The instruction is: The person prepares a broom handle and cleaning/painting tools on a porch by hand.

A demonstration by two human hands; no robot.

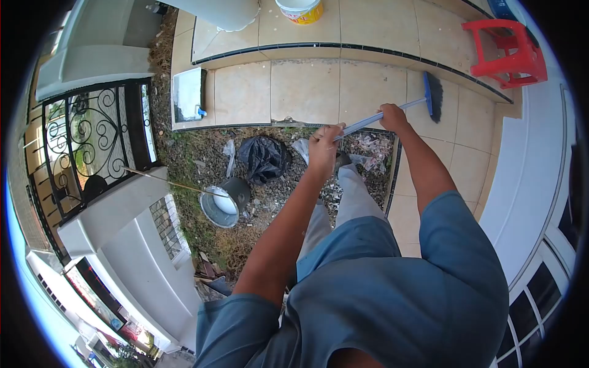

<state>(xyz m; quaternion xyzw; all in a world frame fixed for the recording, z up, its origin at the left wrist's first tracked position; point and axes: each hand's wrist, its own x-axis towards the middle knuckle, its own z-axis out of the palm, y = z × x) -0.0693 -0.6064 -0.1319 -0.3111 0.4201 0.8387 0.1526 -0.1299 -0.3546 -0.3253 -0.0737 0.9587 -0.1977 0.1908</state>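
A broom is held by both my hands, its pale handle (362, 124) slanting up to the right. The blue broom head (433, 97) with dark bristles rests against the tiled step. My left hand (325, 144) is closed around the handle near its lower end. Farther along, nearer the bristles, my right hand (392, 118) is wrapped around the same handle. Below the hands lies a strip of gravelly soil (288, 190) with a crumpled black plastic bag (264, 158) and pale scraps of plastic.
A bucket (245, 191) with white liquid stands tilted on the soil, a thin stick (162, 179) reaching over it. A pale tray (188, 98) sits on the tiles at left. A yellow-white tub (302, 12) and red stool (512, 55) stand on the upper step.
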